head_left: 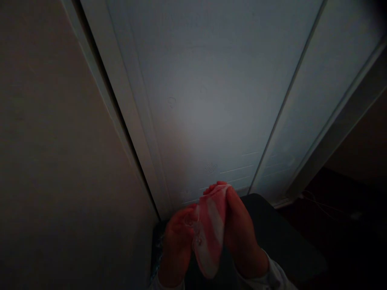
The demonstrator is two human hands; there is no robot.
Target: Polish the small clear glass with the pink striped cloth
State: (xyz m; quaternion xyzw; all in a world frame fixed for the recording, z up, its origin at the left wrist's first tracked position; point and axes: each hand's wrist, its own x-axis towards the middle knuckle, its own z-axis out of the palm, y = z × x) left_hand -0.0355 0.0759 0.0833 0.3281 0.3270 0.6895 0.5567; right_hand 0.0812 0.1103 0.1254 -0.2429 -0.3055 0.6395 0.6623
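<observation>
Between my two hands hangs a pink and white striped cloth piece shaped like a sock (211, 229), with its rounded end pointing down. Small pale frills or loose threads show along its left edge. My left hand (178, 231) is closed at that left edge, fingers curled against the fabric. On the other side, my right hand (240, 221) grips the upper right edge, and its fingertips show over the top. Dim light leaves the exact finger contacts unclear.
Below my hands is a dark padded surface (275, 225). Pale door panels (205, 100) stand directly in front, with a brownish panel (60, 141) close on the left. A thin white cable (316, 203) lies on the dark floor at right.
</observation>
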